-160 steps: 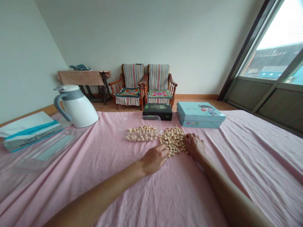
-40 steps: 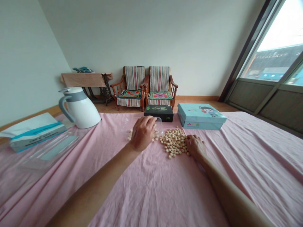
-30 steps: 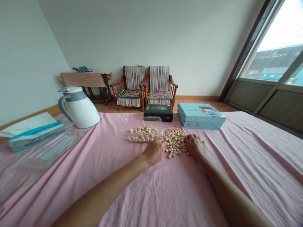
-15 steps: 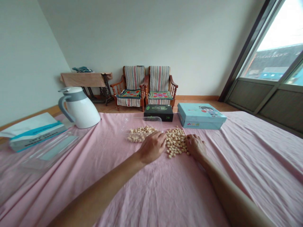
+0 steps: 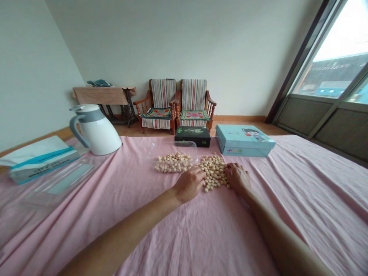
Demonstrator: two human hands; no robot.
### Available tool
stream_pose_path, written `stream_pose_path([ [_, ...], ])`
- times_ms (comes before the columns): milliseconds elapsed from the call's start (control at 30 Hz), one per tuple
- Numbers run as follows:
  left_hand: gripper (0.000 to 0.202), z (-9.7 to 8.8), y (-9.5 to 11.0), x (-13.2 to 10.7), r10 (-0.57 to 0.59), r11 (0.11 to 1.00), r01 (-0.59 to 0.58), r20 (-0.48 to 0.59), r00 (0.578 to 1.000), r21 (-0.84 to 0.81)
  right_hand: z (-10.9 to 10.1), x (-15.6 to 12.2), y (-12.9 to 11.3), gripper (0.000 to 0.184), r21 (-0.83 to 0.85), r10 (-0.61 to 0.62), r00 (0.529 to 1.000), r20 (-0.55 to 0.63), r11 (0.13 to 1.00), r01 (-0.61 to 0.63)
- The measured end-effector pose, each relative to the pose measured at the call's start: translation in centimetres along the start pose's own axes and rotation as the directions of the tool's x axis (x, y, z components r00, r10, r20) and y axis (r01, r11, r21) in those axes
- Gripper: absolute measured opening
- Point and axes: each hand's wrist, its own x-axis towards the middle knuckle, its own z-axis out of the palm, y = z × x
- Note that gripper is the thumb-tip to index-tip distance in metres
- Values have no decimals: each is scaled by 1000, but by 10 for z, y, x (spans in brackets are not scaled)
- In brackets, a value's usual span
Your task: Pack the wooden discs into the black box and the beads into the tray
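A loose pile of small pale round seeds (image 5: 214, 170) lies on the pink cloth (image 5: 178, 237). My left hand (image 5: 188, 184) rests at the pile's left edge, fingers curled onto the seeds. My right hand (image 5: 237, 177) lies against the pile's right edge, fingers bent and touching the seeds. Left of the pile, a clear plastic container (image 5: 172, 155) holds more of the same seeds. What my fingers hold, if anything, is hidden.
A black box (image 5: 192, 136) and a light blue box (image 5: 243, 140) lie behind the seeds. A white jug (image 5: 96, 130) stands at the left, with a blue-and-white box (image 5: 37, 159) and clear plastic lids (image 5: 57, 184) nearer. Two striped chairs (image 5: 178, 103) stand by the far wall.
My left hand reached over the clear container, came back to the pile, and now sits at the pile's left edge again. My right hand has stayed at the right edge.
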Motion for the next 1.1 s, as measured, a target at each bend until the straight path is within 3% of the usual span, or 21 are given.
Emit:
stream_pose_path([
  [67, 5, 12, 2, -3, -33, 999, 34, 65, 997, -16, 0, 0, 0, 35, -4, 1, 1000, -3, 1000, -1],
  [167, 5, 22, 3, -6, -50, 998, 52, 78, 996, -29, 0, 0, 0, 35, -5, -1, 1000, -2, 1000, 1],
  [300, 5, 13, 8, -7, 1, 1000, 0, 61, 998, -27, 1, 0, 1, 35, 4, -8, 1000, -12, 1000, 8],
  [367, 6, -1, 6, -4, 17, 1000, -17, -18, 1000, 4, 1, 0, 1, 35, 7, -15, 1000, -16, 1000, 15],
  [433, 8, -20, -1, 2, 0, 999, 8, -168, 986, 51, 0, 0, 1, 35, 6, -6, 1000, -5, 1000, 6],
  [567, 11, -56, -23, 17, -105, 981, 171, -480, 871, 96, 0, 1, 0, 35, 6, 14, 1000, 18, 1000, -14],
  [633, 18, -63, -28, 19, -104, 973, 202, -558, 823, 116, 0, 1, 0, 35, 9, 9, 1000, 16, 1000, -9],
  [667, 20, -62, -28, 19, -83, 974, 185, -561, 824, 128, 0, 1, 0, 35, 9, 8, 1000, 13, 1000, -8],
  [733, 17, -51, -20, 16, -13, 986, 91, -471, 882, 143, 0, 1, 0, 35, 11, 2, 1000, 10, 1000, -3],
  [833, 15, -21, -5, 12, 63, 994, -43, -200, 978, 101, -2, -1, -1, 35, 8, 2, 1000, 13, 1000, -2],
  [967, 15, 17, 3, 13, -77, 997, 78, -31, 997, 26, -3, -1, -1, 35, 0, 0, 1000, 12, 1000, 0],
  [1100, 14, 35, 1, 16, -178, 984, 178, -21, 984, 15, -1, -1, 0, 35, 4, -1, 1000, 9, 1000, 1],
])
